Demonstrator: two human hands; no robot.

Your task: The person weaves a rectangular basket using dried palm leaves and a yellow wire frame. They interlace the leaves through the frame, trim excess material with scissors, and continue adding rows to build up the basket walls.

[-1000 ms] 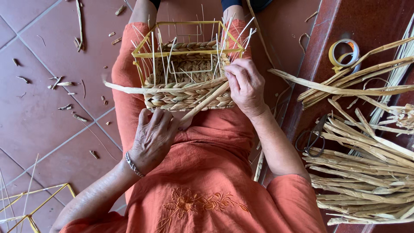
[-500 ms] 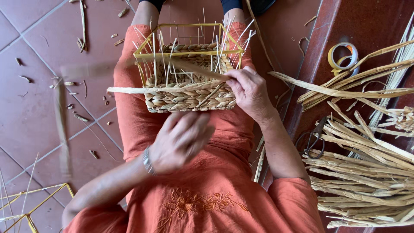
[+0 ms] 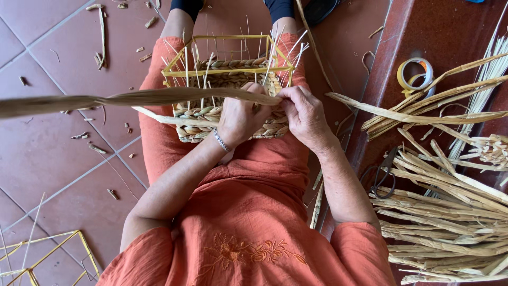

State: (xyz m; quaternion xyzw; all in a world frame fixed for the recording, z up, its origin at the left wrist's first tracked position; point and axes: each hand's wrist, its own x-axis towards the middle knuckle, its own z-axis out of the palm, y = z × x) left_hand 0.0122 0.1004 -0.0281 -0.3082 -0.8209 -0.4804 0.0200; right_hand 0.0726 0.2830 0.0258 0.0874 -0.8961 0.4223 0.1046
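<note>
A half-woven basket [image 3: 227, 74] on a yellow wire frame rests on my lap, its lower walls plaited from straw. A long flat straw strand [image 3: 132, 98] stretches from the basket's near side far out to the left. My left hand [image 3: 241, 116] grips this strand against the basket's near wall. Right beside it, my right hand [image 3: 304, 114] pinches the same strand's end at the basket's near right corner. The two hands touch each other.
A heap of dried straw strips [image 3: 450, 212] lies on the red ledge at right, with a tape roll [image 3: 415, 74] and black scissors [image 3: 381, 177]. Another yellow wire frame [image 3: 47, 259] stands at bottom left. Straw scraps [image 3: 100, 26] litter the tiled floor.
My left hand rose from my lap to the basket and took hold of the strand. The strand now runs long to the left. My right hand stayed at the basket.
</note>
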